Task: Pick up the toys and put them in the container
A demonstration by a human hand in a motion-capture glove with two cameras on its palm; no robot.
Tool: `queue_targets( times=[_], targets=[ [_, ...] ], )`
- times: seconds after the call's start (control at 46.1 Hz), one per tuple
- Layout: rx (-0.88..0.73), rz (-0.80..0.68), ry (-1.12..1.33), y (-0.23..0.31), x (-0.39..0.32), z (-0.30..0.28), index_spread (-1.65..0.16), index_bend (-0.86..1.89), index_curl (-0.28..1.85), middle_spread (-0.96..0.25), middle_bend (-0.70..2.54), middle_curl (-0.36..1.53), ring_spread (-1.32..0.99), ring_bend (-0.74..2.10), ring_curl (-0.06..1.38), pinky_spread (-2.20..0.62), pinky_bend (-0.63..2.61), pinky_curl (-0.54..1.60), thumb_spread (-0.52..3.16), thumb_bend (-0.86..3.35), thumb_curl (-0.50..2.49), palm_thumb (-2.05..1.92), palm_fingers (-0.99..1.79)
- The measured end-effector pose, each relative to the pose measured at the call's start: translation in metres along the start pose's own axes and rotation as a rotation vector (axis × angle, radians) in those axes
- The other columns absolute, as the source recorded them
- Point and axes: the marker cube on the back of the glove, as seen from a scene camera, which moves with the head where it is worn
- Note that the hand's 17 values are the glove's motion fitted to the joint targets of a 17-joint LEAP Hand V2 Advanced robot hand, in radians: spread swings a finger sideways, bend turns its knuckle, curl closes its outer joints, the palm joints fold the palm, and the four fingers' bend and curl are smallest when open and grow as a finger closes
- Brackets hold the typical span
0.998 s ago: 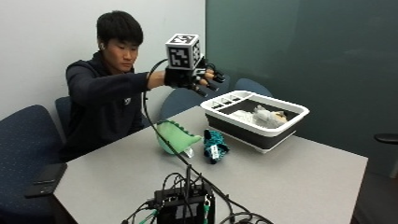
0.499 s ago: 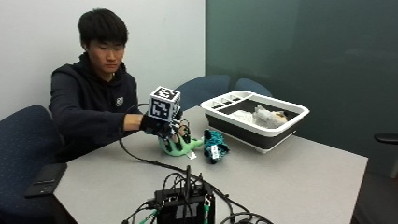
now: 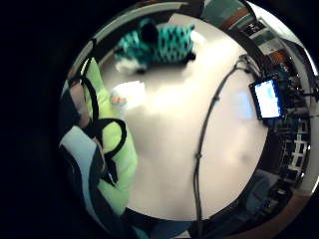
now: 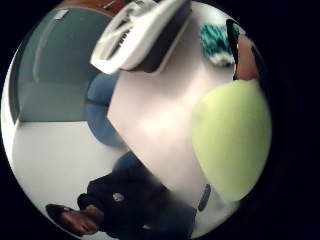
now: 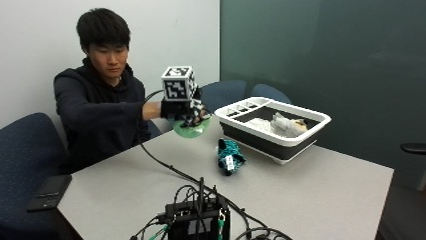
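Note:
In the outside view my gloved right hand [image 5: 181, 111] grips a light green plush toy [image 5: 193, 128] and holds it in the air above the table, left of the container [image 5: 274, 128]. The green toy [image 4: 231, 145] fills much of the thumb side palm view, and the green toy [image 3: 114, 164] lies against the straps in the little finger side view. A teal and black patterned plush toy [image 5: 229, 155] lies on the table in front of the container; the teal toy [image 3: 155, 44] shows below the palm. A white plush toy [image 5: 287, 125] rests inside the container.
The container [image 4: 142, 32] is a white-rimmed, dark-walled bin on the grey table [image 5: 313, 200]. A black box with cables [image 5: 196, 217] sits at the table's near edge. A phone [image 5: 48, 191] lies on a blue chair at the left. More blue chairs stand behind the table.
My hand went down to the green toy on the table, gripped it and has now lifted it off the table toward the container. The teal toy stayed put.

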Motion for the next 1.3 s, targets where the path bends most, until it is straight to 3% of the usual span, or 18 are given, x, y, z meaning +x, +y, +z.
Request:
queue_targets(
  times=[0.26,0.499,0.629,0.738,0.803,0.868,0.998,1.302],
  targets=[
    [0.117,0.014,0.01,-0.049,-0.031,-0.126,-0.42,0.68,0.7,-0.26,0.93,0.57,-0.4,1.13,0.72,-0.4,1.06,0.44,0.34,0.25,0.87,0.8,1.01],
    [0.156,0.095,-0.1,-0.114,-0.037,-0.167,-0.44,0.72,0.84,-0.28,0.99,0.66,-0.43,1.19,0.77,-0.4,1.13,0.48,0.14,0.26,0.94,0.78,0.92],
    [0.177,0.095,-0.091,-0.148,-0.065,-0.157,-0.44,0.65,0.89,-0.28,0.98,0.7,-0.42,1.2,0.78,-0.4,1.16,0.5,0.12,0.22,0.95,0.74,0.79],
    [0.102,0.07,-0.097,-0.17,-0.082,-0.141,-0.39,0.35,0.85,-0.25,0.75,0.65,-0.35,1.17,0.76,-0.35,1.28,0.52,0.41,0.17,0.93,0.66,0.37],
    [0.033,0.032,-0.093,-0.177,-0.095,-0.13,-0.37,0.2,0.79,-0.18,0.53,0.58,-0.29,1.0,0.72,-0.27,1.36,0.55,0.6,0.08,0.86,0.53,-0.18],
    [0.024,0.007,-0.094,-0.181,-0.097,-0.129,-0.34,0.07,0.68,-0.1,0.37,0.51,-0.2,0.74,0.63,-0.17,1.35,0.51,0.74,0.0,0.79,0.41,-0.47],
    [0.06,0.025,-0.076,-0.18,-0.087,-0.136,-0.3,0.06,0.54,-0.02,0.19,0.44,-0.1,0.45,0.5,-0.07,1.23,0.45,0.91,-0.05,0.68,0.28,-0.41],
    [0.025,0.093,0.001,-0.142,-0.012,-0.127,-0.29,0.12,0.41,0.02,0.16,0.37,-0.02,0.32,0.43,0.02,0.99,0.35,1.15,-0.02,0.51,0.18,-0.17]
  ],
)
